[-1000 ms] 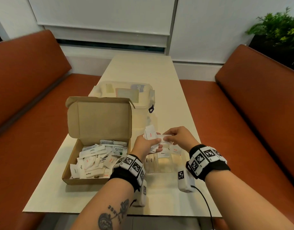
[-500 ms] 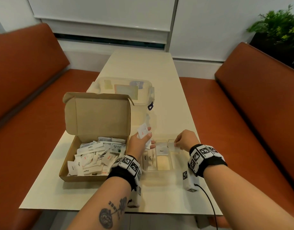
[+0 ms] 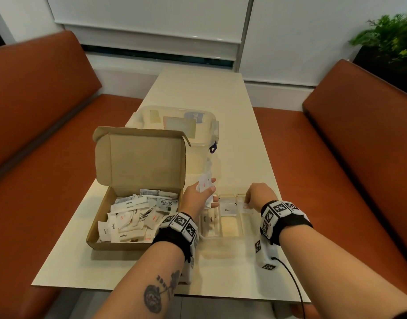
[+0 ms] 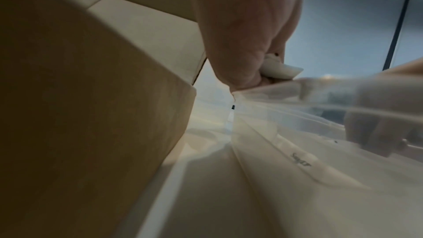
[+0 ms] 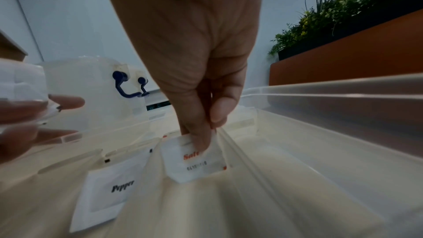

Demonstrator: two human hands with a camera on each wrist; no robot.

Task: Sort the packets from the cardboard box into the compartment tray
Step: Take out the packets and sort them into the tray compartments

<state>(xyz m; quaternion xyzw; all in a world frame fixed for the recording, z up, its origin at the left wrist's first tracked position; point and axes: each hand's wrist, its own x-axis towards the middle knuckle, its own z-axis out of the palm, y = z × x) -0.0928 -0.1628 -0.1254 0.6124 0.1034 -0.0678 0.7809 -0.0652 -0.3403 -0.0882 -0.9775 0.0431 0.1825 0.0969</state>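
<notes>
Since a second ago your hands have parted: your right hand (image 5: pixel 183 46) has gone down into the clear compartment tray (image 3: pixel 209 236) and pinches a salt packet (image 5: pixel 194 162) in a compartment just right of the one with the pepper packet (image 5: pixel 109 193). Your left hand (image 3: pixel 198 196) hovers over the tray's left edge, fingers curled round a few white packets (image 3: pixel 204 183). Beside it on the table (image 3: pixel 221 268), the open cardboard box (image 3: pixel 138 171) holds a loose heap of sachets.
</notes>
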